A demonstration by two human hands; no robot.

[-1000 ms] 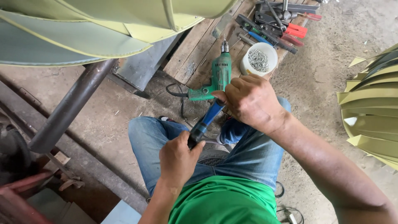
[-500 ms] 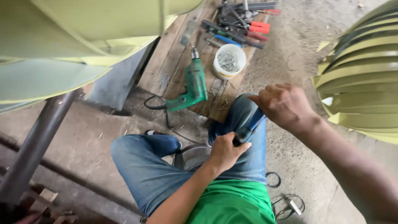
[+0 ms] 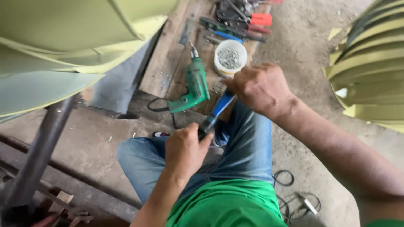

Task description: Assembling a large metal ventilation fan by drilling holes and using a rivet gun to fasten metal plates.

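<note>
Above the person's lap, both hands meet on one blue-handled hand tool (image 3: 215, 112), which slants from lower left to upper right over the blue jeans (image 3: 248, 147). The left hand (image 3: 185, 150) has its fingers curled tight around the tool's dark lower end, thumb lying along it. The right hand (image 3: 261, 87) is closed in a fist over the upper end of the blue handle, so the top of the tool is hidden beneath the knuckles (its exact kind cannot be told from here).

Just beyond the hands, a green electric drill (image 3: 194, 86) lies on a wooden board (image 3: 168, 63) on the ground, bit end pointing away from the person, its black cord (image 3: 158, 107) looping off the board's near edge. Just beside the drill on its right stands a round white tub (image 3: 230, 57) filled with small grey metal fasteners; the right hand's knuckles overlap its near rim in this view. Farther along the board sits a cluster of hand tools (image 3: 242, 23), some with red grips, one with blue.

Pale yellow-green sheet panels (image 3: 63, 46) fill the upper left, over a dark metal pipe (image 3: 40, 151), and a stack of similar curved strips (image 3: 370, 71) lies at right on the dusty concrete floor (image 3: 303, 54).
</note>
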